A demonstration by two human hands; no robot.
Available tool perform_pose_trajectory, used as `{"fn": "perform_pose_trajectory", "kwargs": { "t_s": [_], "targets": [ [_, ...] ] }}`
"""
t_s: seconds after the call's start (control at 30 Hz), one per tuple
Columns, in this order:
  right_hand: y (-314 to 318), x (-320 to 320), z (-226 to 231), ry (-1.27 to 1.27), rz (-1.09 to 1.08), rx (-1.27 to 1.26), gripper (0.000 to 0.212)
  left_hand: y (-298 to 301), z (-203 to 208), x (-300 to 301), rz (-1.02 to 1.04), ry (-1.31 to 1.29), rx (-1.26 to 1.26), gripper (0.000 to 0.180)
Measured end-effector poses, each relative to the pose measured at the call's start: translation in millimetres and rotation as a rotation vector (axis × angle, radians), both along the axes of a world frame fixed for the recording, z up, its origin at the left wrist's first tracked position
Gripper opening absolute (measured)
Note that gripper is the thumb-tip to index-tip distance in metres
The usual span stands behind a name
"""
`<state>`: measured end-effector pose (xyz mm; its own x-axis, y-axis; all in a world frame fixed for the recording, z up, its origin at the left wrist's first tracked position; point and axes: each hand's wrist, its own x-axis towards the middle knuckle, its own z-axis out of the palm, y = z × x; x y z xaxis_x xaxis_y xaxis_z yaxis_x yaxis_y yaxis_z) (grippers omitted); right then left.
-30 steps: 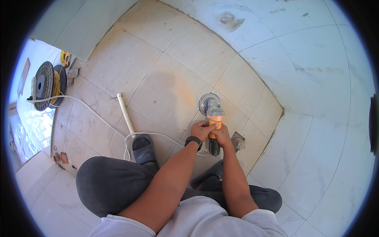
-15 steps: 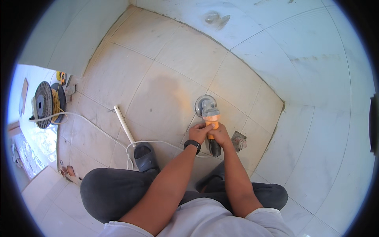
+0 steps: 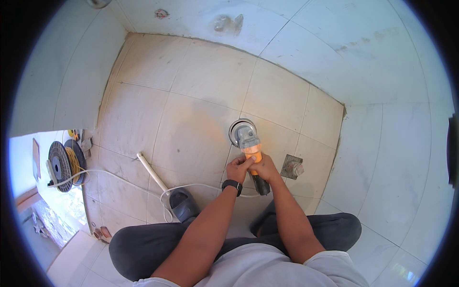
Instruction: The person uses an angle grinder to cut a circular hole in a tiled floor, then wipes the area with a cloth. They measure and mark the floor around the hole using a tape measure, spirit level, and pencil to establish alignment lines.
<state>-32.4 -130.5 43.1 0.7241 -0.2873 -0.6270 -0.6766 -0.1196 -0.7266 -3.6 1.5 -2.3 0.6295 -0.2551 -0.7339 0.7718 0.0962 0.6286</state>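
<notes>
While person squats on tiled floor (image 3: 191, 119), left hand (image 3: 239, 168) and right hand (image 3: 265, 168) both wrap fingers tight round orange angle grinder (image 3: 248, 148). Grinder disc guard rests on floor tile, mid-floor. White cord (image 3: 191, 187) trails left toward cable reel (image 3: 61, 166) at floor's left edge. Small drain cover (image 3: 291, 166) just right of hands.

Bright daylight from left, sharp, fisheye-bent edges
</notes>
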Motion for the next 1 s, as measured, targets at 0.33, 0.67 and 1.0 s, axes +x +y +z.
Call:
{"fn": "perform_pose_trajectory", "kwargs": {
  "t_s": [0.33, 0.67, 1.0],
  "targets": [
    [-4, 4, -12, -0.049, -0.01, -0.022, 0.05, -8, -2, 1, 0.117, 0.028, -0.022, 0.036],
    [-3, 6, -10, 0.047, 0.0, -0.035, 0.053, -7, -2, 0, 0.133, 0.03, -0.004, 0.034],
    [0, 2, -16, -0.013, -0.018, -0.031, 0.048, -2, -4, 0, 0.114, 0.003, -0.01, 0.029]
  ]
}}
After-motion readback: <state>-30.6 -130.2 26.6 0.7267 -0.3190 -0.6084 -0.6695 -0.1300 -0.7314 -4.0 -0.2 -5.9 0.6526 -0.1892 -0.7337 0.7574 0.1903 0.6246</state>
